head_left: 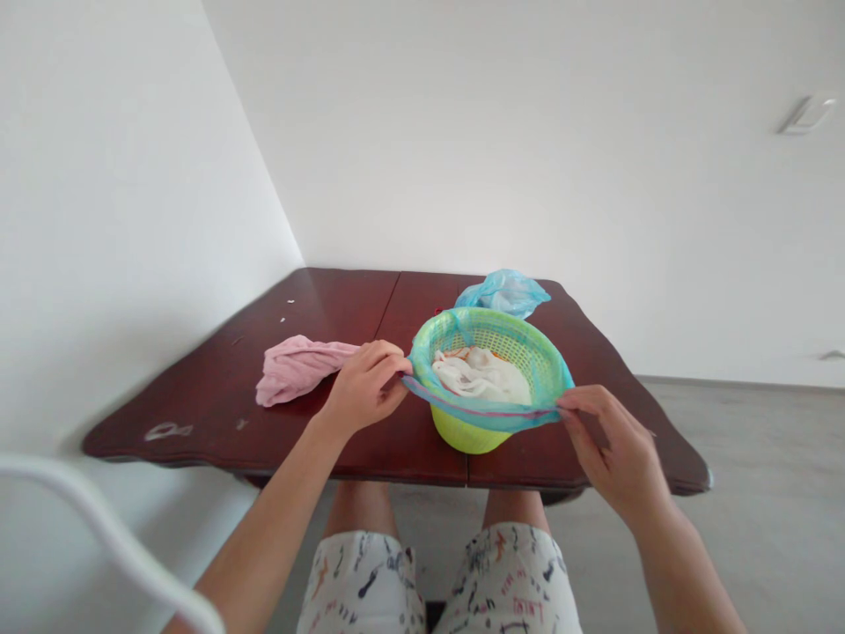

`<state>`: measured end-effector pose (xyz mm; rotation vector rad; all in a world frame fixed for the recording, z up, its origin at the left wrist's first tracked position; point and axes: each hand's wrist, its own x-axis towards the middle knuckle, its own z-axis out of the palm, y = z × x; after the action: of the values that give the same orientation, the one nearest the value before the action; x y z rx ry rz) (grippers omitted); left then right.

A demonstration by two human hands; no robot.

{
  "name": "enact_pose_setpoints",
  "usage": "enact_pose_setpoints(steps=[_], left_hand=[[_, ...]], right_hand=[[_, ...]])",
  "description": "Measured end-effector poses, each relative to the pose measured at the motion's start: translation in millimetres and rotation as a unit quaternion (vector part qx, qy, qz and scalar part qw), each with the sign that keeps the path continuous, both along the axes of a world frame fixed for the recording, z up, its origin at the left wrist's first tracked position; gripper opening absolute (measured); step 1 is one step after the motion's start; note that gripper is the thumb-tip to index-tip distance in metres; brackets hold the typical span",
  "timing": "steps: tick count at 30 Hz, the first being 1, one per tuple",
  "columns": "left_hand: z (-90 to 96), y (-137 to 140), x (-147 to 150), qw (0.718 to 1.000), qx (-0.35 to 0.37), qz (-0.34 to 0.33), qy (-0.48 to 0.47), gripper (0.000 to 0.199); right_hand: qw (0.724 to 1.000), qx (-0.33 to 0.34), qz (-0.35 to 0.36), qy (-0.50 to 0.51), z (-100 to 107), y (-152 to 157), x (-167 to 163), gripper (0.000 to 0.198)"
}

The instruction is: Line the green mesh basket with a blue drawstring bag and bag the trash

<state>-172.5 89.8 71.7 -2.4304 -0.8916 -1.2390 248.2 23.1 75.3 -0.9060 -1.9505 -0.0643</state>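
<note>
A yellow-green plastic basket stands on the dark red table, with white crumpled tissue or cloth inside. A thin blue plastic bag lies over the basket's rim, its edge stretched across the near side. My left hand pinches the bag's edge at the left of the rim. At the right, my right hand pinches the same edge between thumb and fingers. Just beyond my left hand is a bunched pink cloth.
Behind the basket lies another crumpled blue plastic bag. The wavy-edged table meets white walls at its back and left. A white curved cable or tube crosses the lower left. Small white scraps lie at the back left.
</note>
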Motion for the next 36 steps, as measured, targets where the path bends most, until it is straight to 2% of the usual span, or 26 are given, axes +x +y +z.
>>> enact_pose_setpoints(steps=[4, 8, 12, 15, 18, 22, 25, 29, 36], left_hand=[[-0.4, 13, -7, 0.998, -0.029, 0.030, -0.055, 0.023], [-7.4, 29, -1, 0.981, -0.109, 0.023, -0.161, 0.022], [-17.0, 51, 10, 0.939, -0.231, -0.057, -0.247, 0.036], [-24.7, 68, 17, 0.902, -0.278, -0.123, -0.306, 0.042], [-33.1, 80, 19, 0.876, -0.295, -0.149, -0.352, 0.045], [-42.1, 90, 19, 0.866, -0.303, -0.156, -0.366, 0.045], [-44.2, 94, 22, 0.861, -0.309, -0.168, -0.368, 0.048], [-42.3, 95, 25, 0.841, -0.316, -0.198, -0.393, 0.049], [-48.0, 105, 20, 0.815, -0.332, -0.234, -0.414, 0.054]], right_hand=[[0.999, -0.044, -0.013, -0.028, 7, 8, 15, 0.020], [0.997, -0.071, -0.027, -0.026, -8, 21, 21, 0.033], [0.994, -0.096, -0.048, 0.026, -34, 41, 20, 0.053], [0.988, -0.105, -0.059, 0.095, -48, 56, 16, 0.049], [0.974, -0.120, -0.053, 0.184, -57, 69, 9, 0.042], [0.947, -0.148, -0.004, 0.286, -63, 88, -3, 0.041], [0.937, -0.155, -0.008, 0.313, -61, 102, -10, 0.041], [0.929, -0.172, -0.015, 0.327, -58, 114, -16, 0.028], [0.915, -0.154, -0.040, 0.369, -59, 133, -20, 0.037]])
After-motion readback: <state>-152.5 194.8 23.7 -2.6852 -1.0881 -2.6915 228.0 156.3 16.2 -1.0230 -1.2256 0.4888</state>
